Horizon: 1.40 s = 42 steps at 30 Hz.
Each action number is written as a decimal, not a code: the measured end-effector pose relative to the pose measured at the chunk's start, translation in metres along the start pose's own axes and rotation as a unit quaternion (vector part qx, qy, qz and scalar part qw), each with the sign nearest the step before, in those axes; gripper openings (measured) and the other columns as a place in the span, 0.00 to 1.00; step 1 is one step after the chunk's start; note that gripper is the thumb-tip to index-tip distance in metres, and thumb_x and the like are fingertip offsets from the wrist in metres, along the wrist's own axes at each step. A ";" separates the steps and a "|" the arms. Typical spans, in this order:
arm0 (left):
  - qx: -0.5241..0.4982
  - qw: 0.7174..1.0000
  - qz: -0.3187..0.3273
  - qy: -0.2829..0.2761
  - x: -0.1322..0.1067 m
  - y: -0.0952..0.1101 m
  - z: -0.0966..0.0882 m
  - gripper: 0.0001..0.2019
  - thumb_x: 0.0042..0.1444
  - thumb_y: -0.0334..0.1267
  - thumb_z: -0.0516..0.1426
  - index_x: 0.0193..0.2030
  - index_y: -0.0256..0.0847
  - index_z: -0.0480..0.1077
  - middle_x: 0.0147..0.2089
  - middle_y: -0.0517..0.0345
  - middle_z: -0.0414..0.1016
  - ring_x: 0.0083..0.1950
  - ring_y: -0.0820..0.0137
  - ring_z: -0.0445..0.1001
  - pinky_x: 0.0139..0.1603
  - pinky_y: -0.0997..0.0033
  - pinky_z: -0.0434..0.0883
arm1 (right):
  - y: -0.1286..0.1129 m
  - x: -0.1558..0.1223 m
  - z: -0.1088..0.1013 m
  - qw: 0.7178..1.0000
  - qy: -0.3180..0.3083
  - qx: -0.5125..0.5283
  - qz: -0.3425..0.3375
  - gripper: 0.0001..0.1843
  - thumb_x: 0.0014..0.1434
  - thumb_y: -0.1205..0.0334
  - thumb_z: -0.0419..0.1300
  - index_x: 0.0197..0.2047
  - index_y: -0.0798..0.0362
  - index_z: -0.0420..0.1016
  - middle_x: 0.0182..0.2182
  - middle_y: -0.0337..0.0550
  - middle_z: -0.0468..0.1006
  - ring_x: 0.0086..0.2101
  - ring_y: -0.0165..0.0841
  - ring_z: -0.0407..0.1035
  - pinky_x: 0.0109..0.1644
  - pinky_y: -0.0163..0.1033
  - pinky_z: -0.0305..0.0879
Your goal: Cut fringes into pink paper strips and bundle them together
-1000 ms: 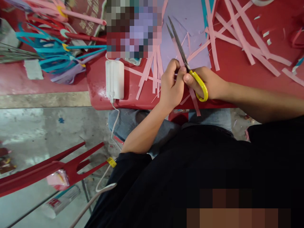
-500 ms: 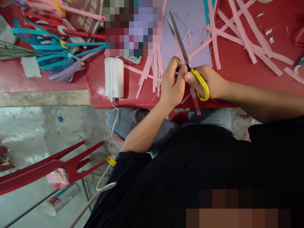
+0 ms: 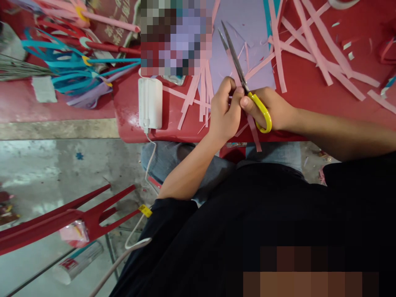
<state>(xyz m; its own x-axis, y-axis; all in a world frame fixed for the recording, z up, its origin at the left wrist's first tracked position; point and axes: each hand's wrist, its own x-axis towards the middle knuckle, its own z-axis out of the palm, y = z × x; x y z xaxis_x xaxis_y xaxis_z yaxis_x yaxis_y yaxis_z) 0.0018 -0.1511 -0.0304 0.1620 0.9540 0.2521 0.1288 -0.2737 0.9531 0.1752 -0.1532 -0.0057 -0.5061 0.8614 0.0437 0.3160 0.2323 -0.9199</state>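
Note:
My right hand [image 3: 274, 109] grips yellow-handled scissors [image 3: 247, 88] over the near edge of a red table [image 3: 130, 119]; the blades are slightly apart and point up and to the left. My left hand [image 3: 224, 111] is pinched shut right beside the scissors' pivot, holding a thin pink paper strip [image 3: 254, 133] that hangs down below both hands. A lilac paper sheet [image 3: 253, 62] lies on the table just behind the hands.
Several pink paper strips [image 3: 312, 41] lie scattered over the table. A white power bank [image 3: 150, 103] with a cable sits at the left near edge. Teal and red paper crafts [image 3: 71, 66] lie far left. A red chair frame [image 3: 77, 218] stands on the floor.
Both hands and the scissors stay almost in place; only small shifts of the view show.

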 end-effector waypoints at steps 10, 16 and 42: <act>-0.007 1.000 -0.008 0.015 0.001 0.006 0.003 0.24 0.70 0.66 0.55 0.33 0.49 0.63 0.30 0.58 0.62 0.35 0.61 0.66 0.39 0.57 0.64 | 0.000 0.000 0.001 1.000 0.008 0.007 0.004 0.35 0.69 0.29 0.57 0.25 0.49 0.57 0.20 0.33 0.54 0.23 0.28 0.48 0.27 0.40 0.45; -0.001 1.000 -0.029 0.012 0.000 0.009 0.002 0.27 0.68 0.69 0.54 0.33 0.48 0.63 0.30 0.57 0.62 0.36 0.61 0.67 0.39 0.56 0.65 | -0.002 0.000 0.000 1.000 0.004 0.000 0.005 0.36 0.70 0.29 0.56 0.25 0.49 0.57 0.20 0.33 0.54 0.23 0.27 0.48 0.27 0.40 0.45; 0.006 1.000 -0.017 0.008 0.002 0.004 0.001 0.22 0.70 0.64 0.54 0.33 0.51 0.63 0.30 0.57 0.62 0.35 0.58 0.66 0.42 0.54 0.66 | -0.002 0.001 0.000 1.000 0.002 -0.012 0.002 0.36 0.70 0.28 0.54 0.25 0.49 0.57 0.20 0.33 0.55 0.23 0.27 0.49 0.27 0.41 0.47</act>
<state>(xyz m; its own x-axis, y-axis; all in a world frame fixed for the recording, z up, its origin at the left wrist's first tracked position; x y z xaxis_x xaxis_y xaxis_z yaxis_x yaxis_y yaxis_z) 0.0039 -0.1507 -0.0263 0.1411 0.9646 0.2228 0.1457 -0.2428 0.9591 0.1745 -0.1529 -0.0038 -0.5018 0.8640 0.0404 0.3374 0.2386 -0.9106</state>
